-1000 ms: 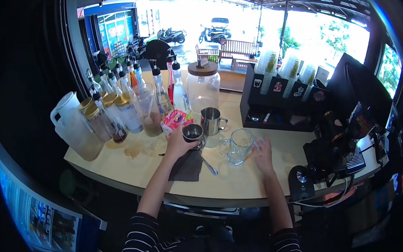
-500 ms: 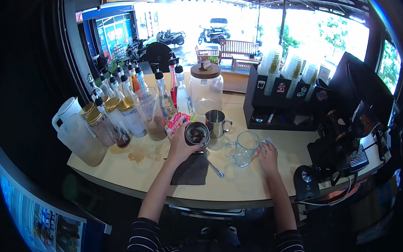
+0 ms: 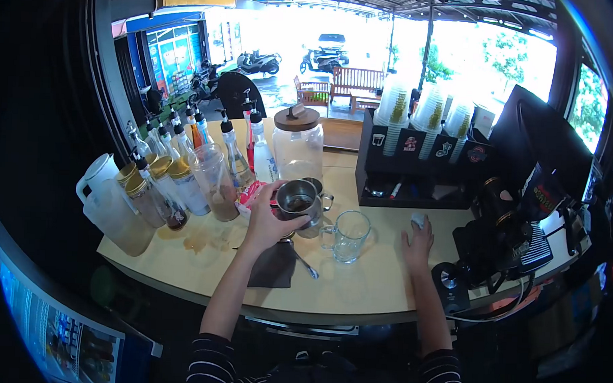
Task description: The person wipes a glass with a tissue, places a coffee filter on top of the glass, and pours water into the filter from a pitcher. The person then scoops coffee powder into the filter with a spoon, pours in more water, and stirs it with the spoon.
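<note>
My left hand (image 3: 266, 220) is wrapped round a metal cup (image 3: 298, 196) with something dark inside, tilted so its mouth faces me. Just behind it, a steel pitcher (image 3: 328, 203) is mostly hidden, its handle showing. A clear glass mug (image 3: 351, 237) stands on the counter to the right of the cup, its handle toward the left. On the right, my right hand (image 3: 418, 246) pinches a small, crumpled whitish piece (image 3: 419, 219), perhaps tissue, over the counter. Below the cup lie a dark cloth (image 3: 271, 270) and a long-handled metal spoon (image 3: 307, 264).
Syrup pump bottles (image 3: 233, 155), lidded jars (image 3: 143, 198) and a plastic jug (image 3: 113, 212) crowd the left, near a brown spill (image 3: 195, 241). A wooden-lidded jar (image 3: 298, 147) stands behind. A black cup rack (image 3: 415, 165) and a coffee machine (image 3: 504, 232) line the right.
My right hand has moved right, away from the glass mug, with the whitish piece. My left hand still holds the cup, now tilted differently. The whole view has shifted slightly.
</note>
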{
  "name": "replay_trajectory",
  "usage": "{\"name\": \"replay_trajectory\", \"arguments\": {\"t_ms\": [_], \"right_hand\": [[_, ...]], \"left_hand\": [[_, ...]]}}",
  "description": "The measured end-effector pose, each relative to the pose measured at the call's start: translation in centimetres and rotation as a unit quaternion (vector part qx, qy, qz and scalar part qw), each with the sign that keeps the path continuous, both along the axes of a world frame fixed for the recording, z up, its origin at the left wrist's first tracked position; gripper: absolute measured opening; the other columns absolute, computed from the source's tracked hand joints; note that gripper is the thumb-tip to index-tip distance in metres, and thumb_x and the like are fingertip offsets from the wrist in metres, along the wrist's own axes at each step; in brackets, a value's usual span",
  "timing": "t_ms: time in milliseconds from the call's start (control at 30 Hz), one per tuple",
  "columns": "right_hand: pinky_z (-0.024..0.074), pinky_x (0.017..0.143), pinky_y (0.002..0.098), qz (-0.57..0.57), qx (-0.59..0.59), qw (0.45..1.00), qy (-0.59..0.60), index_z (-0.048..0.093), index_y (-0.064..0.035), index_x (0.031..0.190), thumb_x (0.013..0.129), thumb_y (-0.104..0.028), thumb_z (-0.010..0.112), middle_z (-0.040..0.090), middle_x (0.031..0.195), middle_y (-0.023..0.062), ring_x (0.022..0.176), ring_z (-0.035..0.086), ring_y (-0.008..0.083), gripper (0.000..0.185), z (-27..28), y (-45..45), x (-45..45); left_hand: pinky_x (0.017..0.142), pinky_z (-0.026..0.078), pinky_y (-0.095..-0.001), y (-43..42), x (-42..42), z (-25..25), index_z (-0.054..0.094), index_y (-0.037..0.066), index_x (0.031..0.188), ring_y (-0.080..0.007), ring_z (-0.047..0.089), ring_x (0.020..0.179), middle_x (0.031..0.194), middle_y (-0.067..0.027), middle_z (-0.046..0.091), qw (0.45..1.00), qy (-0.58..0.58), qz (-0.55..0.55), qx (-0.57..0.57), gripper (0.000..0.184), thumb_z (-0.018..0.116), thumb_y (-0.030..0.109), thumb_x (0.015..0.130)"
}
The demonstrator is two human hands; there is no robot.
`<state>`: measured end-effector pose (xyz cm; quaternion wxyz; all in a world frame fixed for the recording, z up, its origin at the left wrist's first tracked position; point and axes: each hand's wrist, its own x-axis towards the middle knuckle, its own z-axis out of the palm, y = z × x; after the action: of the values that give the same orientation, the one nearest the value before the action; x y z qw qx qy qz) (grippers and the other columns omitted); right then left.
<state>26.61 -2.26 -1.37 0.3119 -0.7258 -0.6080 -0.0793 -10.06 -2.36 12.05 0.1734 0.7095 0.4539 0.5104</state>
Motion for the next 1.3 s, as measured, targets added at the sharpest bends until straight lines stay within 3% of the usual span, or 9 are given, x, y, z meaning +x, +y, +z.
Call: {"name": "replay_trajectory", "arguments": {"t_ms": [167,333,533,1000,1100,1200,1300], "right_hand": [[0.0219,0.105,0.0581,0.072,0.072,0.994,0.034,0.053,0.0017,0.12,0.083,-0.026,0.061,0.034,0.139,0.0193,0.13,0.03,0.0375,0.047,-0.4,0.4,-0.1],[0.0215,0.107,0.0557,0.089,-0.023,0.996,0.011,0.054,-0.0011,0.113,0.083,-0.023,0.061,0.041,0.134,0.016,0.127,0.038,0.0327,0.038,0.1,0.0,-0.4],[0.0209,0.107,0.0557,0.094,-0.021,0.995,0.028,0.049,-0.0026,0.113,0.083,-0.024,0.06,0.044,0.128,0.0158,0.124,0.041,0.0327,0.038,0.2,0.1,-0.4],[0.0217,0.106,0.0546,0.116,-0.01,0.993,0.034,0.051,-0.0026,0.114,0.081,-0.023,0.062,0.043,0.13,0.0178,0.124,0.039,0.0346,0.039,0.0,0.0,-1.0],[0.0222,0.106,0.0545,0.117,0.0,0.992,0.043,0.052,-0.0027,0.113,0.081,-0.022,0.063,0.043,0.13,0.0177,0.124,0.039,0.0351,0.039,0.1,-0.2,-1.1],[0.0229,0.106,0.0538,0.114,0.014,0.992,0.046,0.052,-0.0027,0.113,0.08,-0.02,0.063,0.043,0.13,0.0175,0.123,0.039,0.0353,0.038,0.1,-0.4,-1.4],[0.0266,0.105,0.0508,0.134,0.046,0.988,0.056,0.052,-0.0026,0.113,0.079,-0.018,0.065,0.044,0.129,0.0172,0.121,0.042,0.0348,0.039,0.1,-0.6,-1.5]], "left_hand": [[0.097,0.043,-0.0339,-0.6,4.9,1.9,0.047,0.003,0.125,-0.0209,0.055,0.11,0.114,-0.011,0.058,0.996,-0.001,-0.09,-0.027,0.08,0.087,0.023,0.058],[0.096,0.043,-0.0343,-0.8,7.4,1.5,0.048,0.005,0.125,-0.021,0.055,0.11,0.115,-0.0106,0.058,0.99,0.044,-0.124,-0.047,0.081,0.086,0.026,0.058],[0.097,0.043,-0.0354,-1.0,8.0,1.1,0.05,0.007,0.125,-0.0226,0.055,0.11,0.115,-0.0101,0.058,0.99,0.074,-0.116,-0.039,0.081,0.087,0.028,0.056],[0.097,0.042,-0.036,-0.3,8.3,0.7,0.048,0.005,0.126,-0.0234,0.055,0.11,0.116,-0.0096,0.058,0.985,0.105,-0.134,-0.018,0.085,0.088,0.03,0.055],[0.097,0.042,-0.0357,-0.4,8.2,0.3,0.047,0.004,0.126,-0.0231,0.055,0.111,0.113,-0.0103,0.059,0.987,0.076,-0.136,-0.034,0.085,0.088,0.029,0.055],[0.094,0.043,-0.0351,-1.0,7.3,-1.2,0.046,0.004,0.126,-0.0224,0.054,0.11,0.111,-0.0108,0.058,0.993,0.032,-0.109,0.024,0.081,0.086,0.028,0.06],[0.089,0.043,-0.0353,-1.1,4.5,-4.8,0.043,0.005,0.127,-0.0215,0.053,0.108,0.114,-0.0117,0.055,0.997,-0.059,-0.053,-0.026,0.078,0.083,0.027,0.065]]}}
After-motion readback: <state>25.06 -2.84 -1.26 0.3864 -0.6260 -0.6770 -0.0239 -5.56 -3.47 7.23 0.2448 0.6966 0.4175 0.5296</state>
